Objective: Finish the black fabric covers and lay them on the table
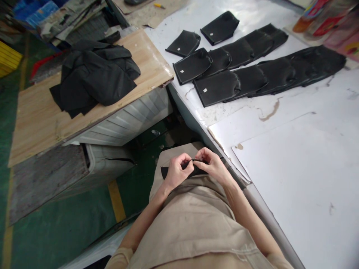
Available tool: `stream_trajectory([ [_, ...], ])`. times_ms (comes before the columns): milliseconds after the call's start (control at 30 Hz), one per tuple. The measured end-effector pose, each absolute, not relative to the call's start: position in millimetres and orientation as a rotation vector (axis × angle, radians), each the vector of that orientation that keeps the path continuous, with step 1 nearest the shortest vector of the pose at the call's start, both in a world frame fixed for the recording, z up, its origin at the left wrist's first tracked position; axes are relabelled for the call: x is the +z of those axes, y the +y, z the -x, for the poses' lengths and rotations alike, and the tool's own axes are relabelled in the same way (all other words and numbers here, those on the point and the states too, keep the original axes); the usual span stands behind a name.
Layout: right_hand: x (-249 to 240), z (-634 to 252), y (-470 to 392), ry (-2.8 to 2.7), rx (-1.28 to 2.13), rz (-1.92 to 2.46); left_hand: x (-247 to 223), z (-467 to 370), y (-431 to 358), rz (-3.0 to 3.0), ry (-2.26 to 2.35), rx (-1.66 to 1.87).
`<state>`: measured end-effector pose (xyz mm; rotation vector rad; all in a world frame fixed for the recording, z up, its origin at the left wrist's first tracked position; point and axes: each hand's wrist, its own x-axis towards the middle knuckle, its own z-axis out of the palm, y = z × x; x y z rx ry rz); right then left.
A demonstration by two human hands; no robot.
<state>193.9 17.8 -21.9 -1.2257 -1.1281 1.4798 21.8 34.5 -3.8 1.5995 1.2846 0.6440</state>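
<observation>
Close to my body, over my lap, my left hand (178,170) and my right hand (212,163) are together, thumbs and fingertips pinching the edge of a black sheet-like piece (199,170). One corner of that piece sticks out past my left hand; much of it is hidden behind my fingers. On the white table to the right lie two overlapping rows of flat black pieces (215,87), some with a small white square on them. Two separate black pieces (220,28) lie behind the rows. A crumpled heap of black material (98,74) rests on the wooden board (36,108) to the left.
The white table (303,160) has a worn, peeling edge beside my right arm. Bottles or packages (322,18) stand at its far right. White plastic bins (134,116) stand under the board. Blue crates (36,15), a yellow crate (8,58) and green floor (64,231) are at left.
</observation>
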Motion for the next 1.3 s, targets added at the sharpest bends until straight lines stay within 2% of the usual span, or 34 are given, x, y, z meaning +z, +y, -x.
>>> stream_trajectory([
  [267, -23.1, -191.2, 17.7, -1.057, 1.539, 1.264, -3.7, -24.5, 31.9, -1.517, 1.266, 0.601],
  [500, -16.7, -213.3, 14.7, -1.324, 1.619, 1.05, -0.2, -22.4, 35.0, -1.445, 1.242, 0.595],
  [633, -13.3, -214.9, 14.0, -1.449, 1.495, 1.127, -1.3, -22.9, 34.9, -1.434, 1.225, 0.6],
  [767, -12.2, -205.5, 11.4, -1.381, 1.409, 1.21, -6.6, -21.4, 36.1, -1.458, 1.213, 0.609],
  [933, -16.3, -200.6, 8.3, -1.217, 1.464, 1.248, -8.3, -15.9, 36.8, -1.459, 1.163, 0.627],
  [1300, -24.4, -200.6, 8.5, -1.239, 1.435, 1.254, -11.2, -10.0, 37.6, -1.337, 1.052, 0.568],
])
